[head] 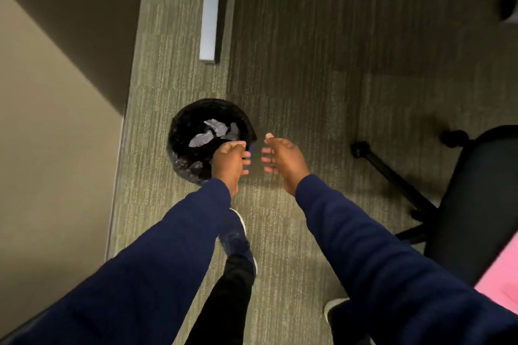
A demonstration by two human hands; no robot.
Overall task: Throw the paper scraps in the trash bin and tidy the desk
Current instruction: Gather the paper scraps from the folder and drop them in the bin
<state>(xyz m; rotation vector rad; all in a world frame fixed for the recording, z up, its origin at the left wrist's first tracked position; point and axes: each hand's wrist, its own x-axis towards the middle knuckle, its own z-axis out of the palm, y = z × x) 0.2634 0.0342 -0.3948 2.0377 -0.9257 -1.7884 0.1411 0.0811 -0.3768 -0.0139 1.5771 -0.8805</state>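
A round trash bin (182, 131) lined with a black bag stands on the carpet near the wall. Pale paper scraps (214, 129) lie inside it. My left hand (228, 161) hovers over the bin's near right rim, fingers curled but apart, nothing visible in it. My right hand (281, 155) is just right of the bin, above the carpet, palm turned inward with fingers spread and empty. Both hands face each other with a small gap between them.
A beige wall (50, 148) runs along the left. A white desk leg (210, 14) stands beyond the bin. An office chair (462, 199) with black base legs is at the right, with something pink at its edge. My feet (235, 235) stand on green carpet.
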